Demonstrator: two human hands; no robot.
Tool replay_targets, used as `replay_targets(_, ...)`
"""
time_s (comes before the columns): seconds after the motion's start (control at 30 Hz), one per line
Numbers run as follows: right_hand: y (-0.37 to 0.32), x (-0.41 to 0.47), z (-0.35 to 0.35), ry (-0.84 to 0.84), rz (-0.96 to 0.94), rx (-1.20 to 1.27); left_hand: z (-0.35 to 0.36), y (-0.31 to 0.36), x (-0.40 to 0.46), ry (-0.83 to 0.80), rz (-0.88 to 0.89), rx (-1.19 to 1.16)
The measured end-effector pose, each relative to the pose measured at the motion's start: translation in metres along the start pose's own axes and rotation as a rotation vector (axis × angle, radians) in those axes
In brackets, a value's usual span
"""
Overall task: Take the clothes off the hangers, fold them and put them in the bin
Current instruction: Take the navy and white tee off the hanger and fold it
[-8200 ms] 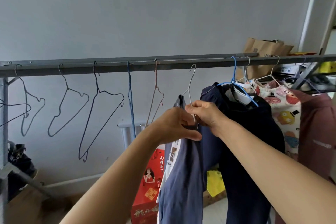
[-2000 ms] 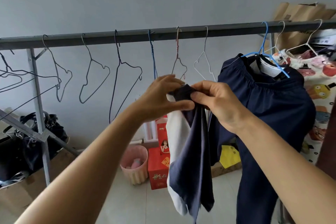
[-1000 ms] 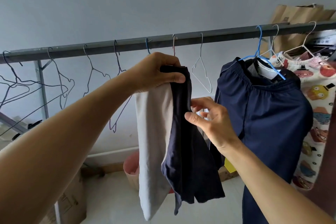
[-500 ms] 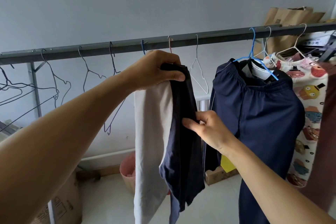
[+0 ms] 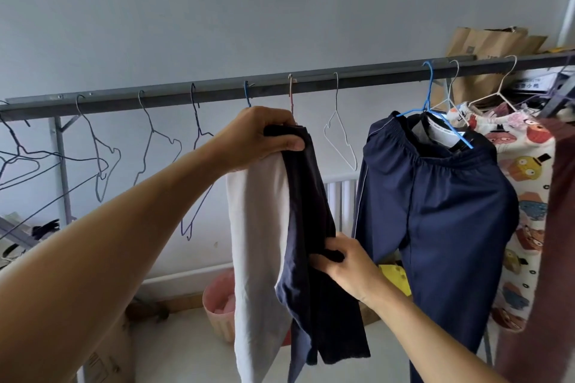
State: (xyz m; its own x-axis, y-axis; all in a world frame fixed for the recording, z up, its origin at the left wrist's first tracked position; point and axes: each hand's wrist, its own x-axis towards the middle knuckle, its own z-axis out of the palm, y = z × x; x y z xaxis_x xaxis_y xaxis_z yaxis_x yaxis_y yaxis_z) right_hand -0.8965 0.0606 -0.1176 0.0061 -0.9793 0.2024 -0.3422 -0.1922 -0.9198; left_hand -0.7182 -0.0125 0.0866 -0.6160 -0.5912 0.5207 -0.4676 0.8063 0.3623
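Navy-and-white shirt [image 5: 289, 227], long axis vertical, hem down, hanging in front of the rail [image 5: 217, 95]. We pinch its top in our left hand [image 5: 261, 138]; our right hand [image 5: 345, 261] grips a navy fold midway. Navy trousers [image 5: 441, 211] hang just right. Box writing unreadable.

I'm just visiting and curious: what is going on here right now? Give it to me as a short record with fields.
Activity: folding a garment taken off its hanger
Held garment: white and navy shirt, hanging lengthwise
Left hand: pinches the shirt's top, raised near the rail
Right hand: grips the navy part lower down
Rail: grey bar with several empty wire hangers
Still hanging: navy trousers on a blue hanger, cartoon-print garment beside them
Floor: pink basket behind the shirt
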Motion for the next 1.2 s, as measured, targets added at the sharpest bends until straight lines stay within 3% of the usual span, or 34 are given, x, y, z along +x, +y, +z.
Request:
replay_targets(0.13,0.016,-0.003,0.008,-0.052,0.097,-0.048,-0.012,-0.001,0.002,0.005,-0.02,0.022)
replay_targets(0.5,0.02,-0.011,-0.025,0.065,0.152,0.328,-0.026,-0.016,-0.001,0.026,-0.055,0.085)
replay_targets(0.63,0.024,-0.013,-0.026,0.158,0.141,0.36,-0.028,-0.018,-0.002,0.029,-0.053,0.093)
replay_targets(0.77,0.028,-0.01,-0.03,0.358,0.113,0.333,-0.024,-0.023,-0.007,0.053,-0.056,0.09)
replay_targets(0.87,0.024,-0.01,-0.032,0.305,0.123,0.306,-0.018,-0.022,-0.011,0.076,-0.072,0.039)
replay_targets(1.03,-0.014,0.003,-0.036,0.027,0.026,0.235,-0.012,-0.004,-0.009,0.093,-0.069,-0.071)
replay_targets(1.1,-0.033,0.009,-0.032,-0.009,-0.013,0.338,-0.012,0.003,-0.007,0.063,-0.069,-0.079)
replay_targets(1.2,-0.048,0.014,-0.026,0.068,-0.035,0.658,-0.017,0.008,-0.005,0.018,-0.076,-0.086)
